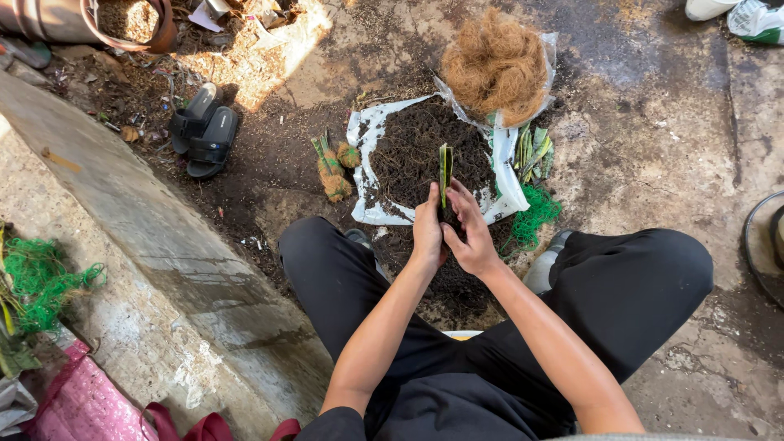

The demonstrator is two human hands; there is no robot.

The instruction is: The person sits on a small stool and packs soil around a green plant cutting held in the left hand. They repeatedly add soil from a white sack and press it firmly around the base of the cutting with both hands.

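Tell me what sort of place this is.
Probably an outdoor potting spot on a concrete yard: dark soil heaped on a white sheet, a clump of coconut fibre, and both hands holding a green cutting.

A white plastic bag (pixel 369 135) is spread flat on the ground at the centre, slit open and heaped with dark soil. Just beyond it, a clear plastic bag (pixel 545 51) is seen around a mound of brown coconut fibre, its rim touching the white one. A pink woven sack (pixel 77 404) is found at the lower left corner, crumpled. At the upper left, an open brown sack (pixel 49 20) is laid, partly cut off by the edge. No labels, signs or screens are visible.
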